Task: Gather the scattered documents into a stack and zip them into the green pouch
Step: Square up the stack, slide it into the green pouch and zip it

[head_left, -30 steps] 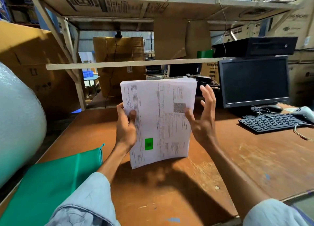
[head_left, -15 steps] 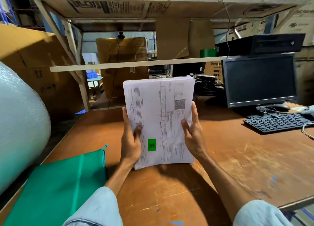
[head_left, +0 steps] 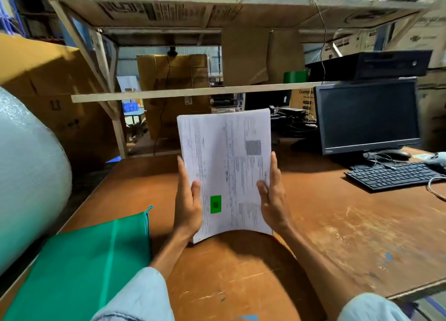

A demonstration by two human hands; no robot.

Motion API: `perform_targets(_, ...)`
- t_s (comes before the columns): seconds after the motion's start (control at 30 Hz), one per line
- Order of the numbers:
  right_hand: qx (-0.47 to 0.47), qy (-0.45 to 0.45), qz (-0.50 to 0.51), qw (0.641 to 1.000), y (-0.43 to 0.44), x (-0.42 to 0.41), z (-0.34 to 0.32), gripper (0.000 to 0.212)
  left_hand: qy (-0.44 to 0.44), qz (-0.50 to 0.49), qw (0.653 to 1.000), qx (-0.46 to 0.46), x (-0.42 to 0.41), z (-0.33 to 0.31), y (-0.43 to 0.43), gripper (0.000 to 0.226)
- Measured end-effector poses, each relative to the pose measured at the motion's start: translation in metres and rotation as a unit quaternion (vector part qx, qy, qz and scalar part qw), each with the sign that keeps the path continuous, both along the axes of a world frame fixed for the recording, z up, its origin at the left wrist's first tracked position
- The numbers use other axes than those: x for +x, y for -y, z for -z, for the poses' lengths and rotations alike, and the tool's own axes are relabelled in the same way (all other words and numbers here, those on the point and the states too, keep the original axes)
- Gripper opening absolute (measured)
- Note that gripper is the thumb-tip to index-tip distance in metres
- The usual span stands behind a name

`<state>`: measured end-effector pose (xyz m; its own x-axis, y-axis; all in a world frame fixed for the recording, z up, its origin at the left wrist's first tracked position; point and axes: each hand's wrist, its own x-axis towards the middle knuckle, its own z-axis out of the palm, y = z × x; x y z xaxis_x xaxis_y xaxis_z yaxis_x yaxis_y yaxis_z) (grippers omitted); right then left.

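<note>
Pouch first: the green pouch [head_left: 79,267] lies flat on the counter [head_left: 337,236] at the near left, beside a roll of bubble wrap [head_left: 29,171]. Just past it, the stack of documents [head_left: 226,166] stands upright with its bowed lower edge down at the counter. The left hand [head_left: 187,207] grips its left edge and the right hand [head_left: 272,200] its right, thumbs on the front sheet. Farther right sit a keyboard [head_left: 393,175] and a dark monitor [head_left: 366,114].

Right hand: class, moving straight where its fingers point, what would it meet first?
Likely nothing close: the right hand would run along the document stack, then toward the shelf plank; depth unclear.
</note>
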<state>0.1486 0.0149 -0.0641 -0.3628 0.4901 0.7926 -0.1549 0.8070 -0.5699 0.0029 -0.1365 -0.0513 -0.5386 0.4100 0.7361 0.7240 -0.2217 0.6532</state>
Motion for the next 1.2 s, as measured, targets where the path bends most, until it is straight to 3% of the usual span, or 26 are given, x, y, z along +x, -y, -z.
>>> perform_targets(0.17, 0.023, -0.013, 0.055, 0.998, -0.004, -0.004, -0.023, 0.067, 0.020, 0.023, 0.999, 0.025, 0.013, -0.025, -0.002, 0.060)
perform_targets(0.3, 0.042, -0.033, 0.037, 0.998, -0.004, -0.003, -0.046, 0.068, -0.025, 0.031, 0.997, 0.063, 0.008, -0.049, 0.001, 0.061)
perform_targets(0.53, 0.033, -0.003, 0.049, 0.998, 0.004, 0.001, -0.012, 0.068, -0.012, 0.005, 1.000, 0.023, 0.014, -0.005, 0.004, 0.059)
perform_targets(0.8, 0.040, -0.057, 0.060, 0.996, 0.003, -0.002, -0.052, 0.064, -0.044, 0.004, 0.997, 0.066, 0.007, -0.040, 0.000, 0.061)
perform_targets(1.0, 0.027, -0.027, 0.058, 0.998, 0.006, 0.003, -0.010, 0.063, -0.051, -0.035, 0.997, 0.038, 0.001, 0.004, 0.000, 0.061)
perform_targets(1.2, 0.034, -0.050, 0.084, 0.995, 0.001, -0.007, -0.034, 0.060, -0.046, -0.026, 0.996, 0.071, 0.000, -0.022, -0.005, 0.060)
